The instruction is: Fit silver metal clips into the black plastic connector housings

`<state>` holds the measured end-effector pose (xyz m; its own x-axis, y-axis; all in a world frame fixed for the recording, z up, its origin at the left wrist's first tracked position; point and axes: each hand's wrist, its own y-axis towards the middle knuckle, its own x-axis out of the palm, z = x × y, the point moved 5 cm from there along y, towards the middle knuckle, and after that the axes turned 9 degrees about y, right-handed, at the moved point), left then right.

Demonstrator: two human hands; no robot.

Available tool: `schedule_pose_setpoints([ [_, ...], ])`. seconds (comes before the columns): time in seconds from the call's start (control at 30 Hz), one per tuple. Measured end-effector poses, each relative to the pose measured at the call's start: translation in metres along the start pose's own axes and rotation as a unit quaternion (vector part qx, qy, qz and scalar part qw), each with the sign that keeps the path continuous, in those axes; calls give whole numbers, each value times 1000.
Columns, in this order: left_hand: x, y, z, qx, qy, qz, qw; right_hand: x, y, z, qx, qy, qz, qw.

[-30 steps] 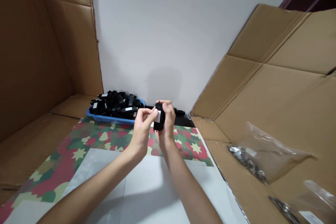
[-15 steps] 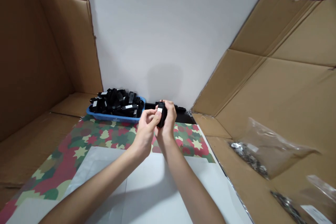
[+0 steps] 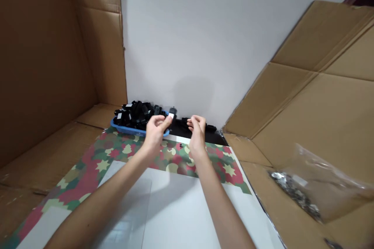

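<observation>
My left hand [image 3: 155, 132] pinches a small black plastic piece with a white label [image 3: 172, 113] between thumb and fingers. A short stub sticks up from its top end; its exact kind is unclear. To the right, apart from it, my right hand [image 3: 198, 130] is closed with fingertips drawn together; whatever is in them, if anything, is too small to make out. A blue basket [image 3: 128, 129] heaped with similar black pieces [image 3: 137, 114] stands just behind and left of my left hand. Between the hands, a tiny black bit [image 3: 180, 146] lies on the patterned cover.
More black items [image 3: 210, 127] lie on a dark strip by the white wall [image 3: 189, 39]. White sheets [image 3: 172, 202] lie on the camouflage-patterned cover [image 3: 93, 167]. Cardboard panels [image 3: 306, 97] flank both sides. A clear bag of small metal parts [image 3: 298, 194] rests at right.
My hands have moved apart. The labelled black piece, earlier held by both, is now in the left hand alone. The tiny black bit on the cover now shows. The view has shifted left.
</observation>
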<state>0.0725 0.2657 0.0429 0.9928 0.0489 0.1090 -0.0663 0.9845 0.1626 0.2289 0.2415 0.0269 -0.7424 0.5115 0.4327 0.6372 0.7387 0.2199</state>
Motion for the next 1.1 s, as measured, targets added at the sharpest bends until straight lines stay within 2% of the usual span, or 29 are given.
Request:
schedule_pose_setpoints([
  [0.1, -40, 36, 19, 91, 88, 62, 990, -11, 12, -8, -16, -4, 7, 1000],
  [0.13, -54, 44, 27, 139, 178, 95, 970, -14, 14, -13, -24, -4, 5, 1000],
  [0.2, -78, 57, 38, 180, 329, 159, 913, -15, 15, -19, -35, -7, -1, 999],
  [0.23, -88, 62, 41, 181, 391, 185, 883, -15, 15, -21, -37, -9, -5, 999],
  [0.3, -104, 68, 44, 153, 463, 220, 845, -12, 14, -22, -36, -12, -17, 999],
  [0.4, -120, 74, 43, 102, 509, 243, 819, -9, 13, -21, -33, -15, -35, 999],
  [0.53, -131, 83, 33, 58, 517, 239, 820, -8, 12, -20, -38, -13, -47, 998],
  [0.67, -126, 94, 16, 55, 521, 165, 836, -8, 12, -19, -37, -15, -56, 998],
  [0.77, -127, 100, 9, 47, 521, 147, 839, -7, 13, -18, -34, -19, -63, 997],
  [0.97, -135, 110, 13, 13, 508, 142, 849, -7, 10, -22, -47, -28, -75, 996],
  [1.1, -131, 110, 25, 38, 495, 132, 858, -20, 20, -43, -118, -70, -81, 987],
])
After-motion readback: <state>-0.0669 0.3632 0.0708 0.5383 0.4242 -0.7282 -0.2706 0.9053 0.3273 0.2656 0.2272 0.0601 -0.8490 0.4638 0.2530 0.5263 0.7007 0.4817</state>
